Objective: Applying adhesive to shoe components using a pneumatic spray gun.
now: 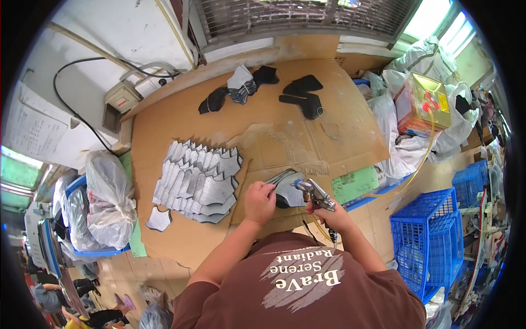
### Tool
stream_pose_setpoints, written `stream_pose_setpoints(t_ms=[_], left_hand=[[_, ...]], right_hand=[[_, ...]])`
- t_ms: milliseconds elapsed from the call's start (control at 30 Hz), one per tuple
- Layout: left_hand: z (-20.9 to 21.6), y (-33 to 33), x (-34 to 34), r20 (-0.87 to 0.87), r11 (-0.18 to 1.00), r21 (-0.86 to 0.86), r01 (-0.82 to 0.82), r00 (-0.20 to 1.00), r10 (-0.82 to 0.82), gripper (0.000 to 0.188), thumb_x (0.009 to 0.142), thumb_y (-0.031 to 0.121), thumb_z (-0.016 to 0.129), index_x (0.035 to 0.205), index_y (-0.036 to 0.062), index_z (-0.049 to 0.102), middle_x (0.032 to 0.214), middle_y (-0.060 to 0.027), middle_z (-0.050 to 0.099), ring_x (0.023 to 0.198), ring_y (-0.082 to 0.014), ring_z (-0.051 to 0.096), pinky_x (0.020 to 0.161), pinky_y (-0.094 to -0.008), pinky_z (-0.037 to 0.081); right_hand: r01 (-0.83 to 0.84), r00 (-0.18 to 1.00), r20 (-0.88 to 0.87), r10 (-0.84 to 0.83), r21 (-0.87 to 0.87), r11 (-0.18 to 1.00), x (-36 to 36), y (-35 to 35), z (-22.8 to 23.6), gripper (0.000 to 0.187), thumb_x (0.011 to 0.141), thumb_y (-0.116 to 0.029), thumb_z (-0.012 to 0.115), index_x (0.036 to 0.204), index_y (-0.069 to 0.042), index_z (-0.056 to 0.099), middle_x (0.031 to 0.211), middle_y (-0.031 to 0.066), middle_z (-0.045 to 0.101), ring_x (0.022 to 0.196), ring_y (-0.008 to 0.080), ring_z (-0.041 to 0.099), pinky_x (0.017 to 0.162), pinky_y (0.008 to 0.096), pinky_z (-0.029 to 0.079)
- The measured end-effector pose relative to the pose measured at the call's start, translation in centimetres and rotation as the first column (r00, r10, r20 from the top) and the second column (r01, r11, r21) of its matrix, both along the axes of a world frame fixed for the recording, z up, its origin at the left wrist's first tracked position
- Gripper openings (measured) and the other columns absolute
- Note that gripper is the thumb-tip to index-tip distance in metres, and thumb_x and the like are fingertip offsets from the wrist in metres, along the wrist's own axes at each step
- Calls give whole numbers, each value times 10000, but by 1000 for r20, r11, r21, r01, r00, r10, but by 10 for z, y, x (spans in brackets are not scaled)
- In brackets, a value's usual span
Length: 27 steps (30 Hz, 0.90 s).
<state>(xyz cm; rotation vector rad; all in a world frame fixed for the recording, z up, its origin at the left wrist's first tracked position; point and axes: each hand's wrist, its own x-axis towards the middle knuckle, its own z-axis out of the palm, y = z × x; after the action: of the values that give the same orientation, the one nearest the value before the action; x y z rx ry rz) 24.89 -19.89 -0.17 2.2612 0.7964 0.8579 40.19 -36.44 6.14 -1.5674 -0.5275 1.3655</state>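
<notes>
My right hand (333,217) is wrapped round the grip of a metal spray gun (316,194) with a blue nozzle. The nozzle points left, over a small fanned stack of dark-edged grey cut pieces (289,195). At the left edge of that stack, my left hand (259,202) is closed, its fingertips pinching a cut piece. Farther left, overlapping rows of similar pale grey pieces (198,178) cover the cardboard. One single grey piece (159,219) lies apart from them at the near left. A yellowish hose (320,227) hangs below the spray gun.
Cardboard (263,118) covers the table. Along its back lie a tied grey bundle (241,85) and black pieces (304,96). A metal can (421,105) with a hose stands among plastic bags at right. Blue crates (424,247) stand right; a bagged crate (107,203) stands left.
</notes>
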Motion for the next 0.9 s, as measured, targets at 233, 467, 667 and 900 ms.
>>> stream_pose_setpoints(t_ms=[233, 467, 667, 900], left_hand=[[-4, 1, 1, -6, 989, -72, -127, 992, 127, 102, 674, 118, 636, 754, 60, 611, 808, -95, 537, 786, -295, 519, 680, -391, 416], [9, 10, 8, -137, 1000, -14, -14, 990, 12, 166, 660, 125, 648, 807, 53, 622, 776, -86, 524, 777, -293, 514, 675, -385, 414], [-10, 13, -9, 142, 993, -87, -85, 985, 97, 157, 695, 82, 641, 845, 42, 623, 729, -59, 567, 702, -222, 539, 617, -344, 425], [-10, 55, -143, 144, 343, -932, -114, 752, 643, 122, 836, 151, 556, 849, 35, 593, 708, -9, 571, 580, -86, 516, 518, -206, 409]], right_hand=[[-10, 1000, -5, 10, 10, 1000, 2, 0, -2, 361, 738, -13, 495, 1096, -58, 515, 833, 17, 577, 580, 46, 464, 478, 188, 372], [-2, 1000, -9, 2, -14, 1000, 1, 3, 3, 365, 737, -13, 498, 1098, -62, 527, 840, 22, 593, 587, 42, 468, 478, 182, 373], [9, 999, -52, -6, 54, 999, -3, 3, -3, 313, 738, -14, 530, 1050, -32, 554, 886, 32, 608, 683, 69, 511, 564, 205, 405], [13, 1000, 4, -13, 96, 995, -1, -3, -8, 309, 712, 6, 524, 1019, -17, 552, 897, 28, 600, 866, 100, 528, 787, 244, 403]])
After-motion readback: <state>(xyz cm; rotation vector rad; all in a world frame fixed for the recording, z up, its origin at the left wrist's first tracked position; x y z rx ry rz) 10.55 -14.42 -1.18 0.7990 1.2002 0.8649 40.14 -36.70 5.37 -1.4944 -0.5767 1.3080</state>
